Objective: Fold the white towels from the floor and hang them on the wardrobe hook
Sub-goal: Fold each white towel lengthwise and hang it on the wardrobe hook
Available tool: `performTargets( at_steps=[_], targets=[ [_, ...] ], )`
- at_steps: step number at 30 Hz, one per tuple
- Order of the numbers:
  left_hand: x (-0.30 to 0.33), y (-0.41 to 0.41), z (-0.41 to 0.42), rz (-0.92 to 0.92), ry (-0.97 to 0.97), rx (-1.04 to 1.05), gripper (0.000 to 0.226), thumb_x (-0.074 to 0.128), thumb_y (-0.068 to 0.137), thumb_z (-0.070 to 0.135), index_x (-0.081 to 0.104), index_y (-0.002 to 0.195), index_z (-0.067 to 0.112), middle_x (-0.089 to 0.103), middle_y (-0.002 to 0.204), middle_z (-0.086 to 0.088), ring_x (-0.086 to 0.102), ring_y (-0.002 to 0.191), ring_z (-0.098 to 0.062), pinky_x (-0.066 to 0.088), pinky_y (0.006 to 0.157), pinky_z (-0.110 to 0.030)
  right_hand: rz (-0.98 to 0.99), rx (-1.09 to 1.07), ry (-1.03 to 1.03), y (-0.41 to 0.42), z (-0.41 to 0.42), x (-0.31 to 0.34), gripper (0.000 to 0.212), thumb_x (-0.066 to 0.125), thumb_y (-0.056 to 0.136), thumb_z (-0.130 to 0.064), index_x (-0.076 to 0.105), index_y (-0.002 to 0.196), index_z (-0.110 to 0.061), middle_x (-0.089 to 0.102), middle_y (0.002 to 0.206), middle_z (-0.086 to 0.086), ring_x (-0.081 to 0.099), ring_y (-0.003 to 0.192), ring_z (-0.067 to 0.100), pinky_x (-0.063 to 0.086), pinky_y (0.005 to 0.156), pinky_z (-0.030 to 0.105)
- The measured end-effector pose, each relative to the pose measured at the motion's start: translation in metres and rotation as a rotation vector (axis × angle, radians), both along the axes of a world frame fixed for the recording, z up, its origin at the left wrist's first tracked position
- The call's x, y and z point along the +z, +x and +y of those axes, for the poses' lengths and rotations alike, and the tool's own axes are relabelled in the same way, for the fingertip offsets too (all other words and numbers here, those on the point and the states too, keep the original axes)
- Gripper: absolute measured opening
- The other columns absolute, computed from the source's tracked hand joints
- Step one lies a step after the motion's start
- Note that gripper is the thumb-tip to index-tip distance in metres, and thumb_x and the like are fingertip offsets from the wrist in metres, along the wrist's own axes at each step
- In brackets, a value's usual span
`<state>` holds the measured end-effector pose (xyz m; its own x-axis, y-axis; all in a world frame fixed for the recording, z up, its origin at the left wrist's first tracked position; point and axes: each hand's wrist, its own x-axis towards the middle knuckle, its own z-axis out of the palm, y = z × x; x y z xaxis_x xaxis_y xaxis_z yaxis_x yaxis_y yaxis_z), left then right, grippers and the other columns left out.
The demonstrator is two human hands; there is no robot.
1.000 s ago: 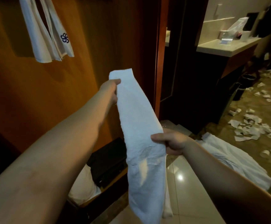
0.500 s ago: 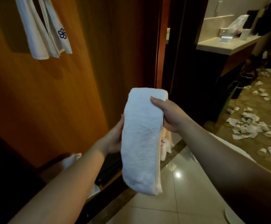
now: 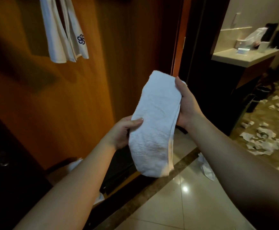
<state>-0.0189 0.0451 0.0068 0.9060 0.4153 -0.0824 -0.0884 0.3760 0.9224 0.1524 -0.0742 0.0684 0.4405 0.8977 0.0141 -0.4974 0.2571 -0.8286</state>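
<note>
Midway, both hands, left hand (image 3: pixel 122 131) and right hand (image 3: pixel 186 103), grip the folded white towel (image 3: pixel 153 123); layers should stay aligned before hanging.

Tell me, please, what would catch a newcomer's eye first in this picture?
First, the folded white towel at the centre, gripped by the left hand at its side and the right hand near its top. Next, the white cloths with a blue emblem hanging on the wooden wardrobe, upper left. Then the scraps of paper littering the floor, right.
</note>
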Motion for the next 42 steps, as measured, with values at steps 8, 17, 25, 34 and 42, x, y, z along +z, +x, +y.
performTargets(
  at_steps=[8,17,25,34,42],
  targets=[
    [0.0,0.002,-0.008,0.193,0.453,0.529,0.04,0.065,0.096,0.035,0.055,0.133,0.029,0.06,0.136,0.004,0.064,0.109,-0.009,0.049,0.088,-0.029,-0.294,-0.067,-0.2,-0.021,0.016,0.029,0.045,0.06,0.099,-0.043,0.062,0.129,-0.01,0.074,0.12,0.009,0.07,0.113,0.027,0.049,0.106,0.046],
    [-0.02,0.021,-0.043,0.217,0.882,0.69,0.067,0.066,0.089,0.048,0.029,0.145,0.046,0.041,0.146,0.023,0.039,0.127,0.005,0.042,0.096,-0.024,-0.904,-0.244,-0.36,-0.057,0.04,0.057,0.099,0.034,0.077,-0.084,0.061,0.134,-0.008,0.066,0.127,0.011,0.061,0.12,0.029,0.046,0.107,0.052],
    [-0.06,0.014,0.034,0.57,0.972,0.711,0.008,0.06,0.092,0.018,0.063,0.095,0.024,0.06,0.097,0.003,0.061,0.081,-0.016,0.055,0.067,-0.039,-0.797,-0.575,-0.281,-0.02,0.04,0.068,0.069,0.041,0.073,-0.084,0.072,0.081,-0.022,0.075,0.074,-0.009,0.071,0.076,0.004,0.055,0.079,0.036],
    [-0.084,-0.058,0.073,0.602,0.811,0.655,0.024,0.066,0.092,0.017,0.053,0.088,0.036,0.063,0.091,0.007,0.063,0.084,-0.016,0.047,0.061,-0.03,-0.16,-0.618,-0.241,0.047,0.02,0.017,0.042,0.058,0.095,-0.059,0.062,0.089,-0.018,0.075,0.09,0.004,0.07,0.091,0.019,0.055,0.081,0.036],
    [-0.051,-0.065,0.055,0.166,0.024,0.559,0.026,0.074,0.084,0.023,0.068,0.109,0.017,0.077,0.108,-0.007,0.074,0.097,-0.022,0.06,0.071,-0.035,0.22,-0.612,0.016,0.054,0.018,0.006,0.056,0.066,0.094,-0.048,0.045,0.13,-0.01,0.064,0.116,0.015,0.067,0.1,0.03,0.06,0.064,0.04]
  ],
)
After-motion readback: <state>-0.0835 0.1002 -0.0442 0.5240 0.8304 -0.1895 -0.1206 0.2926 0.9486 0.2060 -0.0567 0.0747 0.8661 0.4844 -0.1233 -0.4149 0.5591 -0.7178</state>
